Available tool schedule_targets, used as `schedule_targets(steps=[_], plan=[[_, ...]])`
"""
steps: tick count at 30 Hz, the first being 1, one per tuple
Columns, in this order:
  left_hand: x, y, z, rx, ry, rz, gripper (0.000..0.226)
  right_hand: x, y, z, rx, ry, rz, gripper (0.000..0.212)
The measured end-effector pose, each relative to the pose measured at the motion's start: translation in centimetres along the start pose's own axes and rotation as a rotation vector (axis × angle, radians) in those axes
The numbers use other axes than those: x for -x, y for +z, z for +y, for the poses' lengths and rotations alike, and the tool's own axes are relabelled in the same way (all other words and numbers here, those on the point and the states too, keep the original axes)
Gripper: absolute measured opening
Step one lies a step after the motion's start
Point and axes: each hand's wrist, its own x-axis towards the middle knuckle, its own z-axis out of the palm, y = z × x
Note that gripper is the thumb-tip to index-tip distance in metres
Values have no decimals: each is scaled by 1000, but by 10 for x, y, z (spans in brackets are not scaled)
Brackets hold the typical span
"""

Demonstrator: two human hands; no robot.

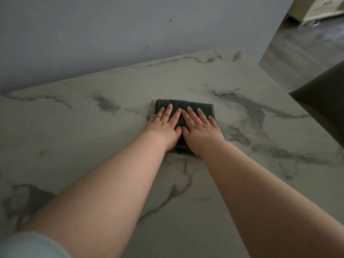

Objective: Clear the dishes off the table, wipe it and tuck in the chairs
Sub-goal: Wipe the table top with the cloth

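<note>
Pale blue sleeve [28, 246] fills the corner at 7 o'clock, closest to the lens. From it, and from the edge at 5 o'clock, two bare forearms reach up toward the middle of the view across the marble-patterned table [89, 131].

Just above centre lies a dark folded cloth [193, 107], flat on the tabletop, its far edge toward 12 o'clock. Both hands rest on top of it. The left hand [163, 125] covers the cloth's 9 o'clock half, palm down, fingers straight and slightly spread, the little finger touching the cloth's left border. The right hand [200, 127] covers the 3 o'clock half in the same flat, released way, grasping nothing. The two thumbs and index fingers touch each other at the middle of the cloth, and the heels of both palms sit on its near edge.

Grey veins run over the white tabletop, which butts against a plain bluish wall [93, 34] from 9 to 12 o'clock. At 3 o'clock a dark object [323, 101] overlaps the table's side; what it is cannot be told. Grey floor [301, 49] shows at 2 o'clock, with a blurred piece of white furniture [320, 10] at 1 o'clock.
</note>
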Motion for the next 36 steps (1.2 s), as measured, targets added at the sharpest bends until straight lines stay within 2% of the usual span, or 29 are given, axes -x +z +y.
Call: schedule_targets(steps=[3, 7, 12, 17, 21, 26, 31, 33, 36], plan=[[-19, 2, 52, 13, 69, 12, 61, 9, -10, 45, 0, 110, 12, 58], [-2, 14, 101, 20, 199, -5, 60, 55, -15, 76, -1, 253, -11, 58], [12, 18, 87, -42, 287, -1, 59, 65, -12, 57, 20, 342, -35, 60], [19, 10, -7, 26, 96, 26, 58, 13, 2, -20, 53, 141, -24, 60], [50, 13, -120, 74, -108, 67, 59, -18, 26, -125, 19, -91, -13, 61], [122, 25, -213, 111, -329, 59, 60, -9, 60, -233, 14, -331, -104, 59], [163, 46, -203, 174, -438, 94, 62, 24, 68, -237, 48, -482, -133, 57], [173, 53, -180, 171, -418, 87, 68, 43, 65, -214, 70, -504, -143, 58], [195, 62, -148, 138, -330, 106, 85, 76, 68, -181, 87, -507, -59, 61]])
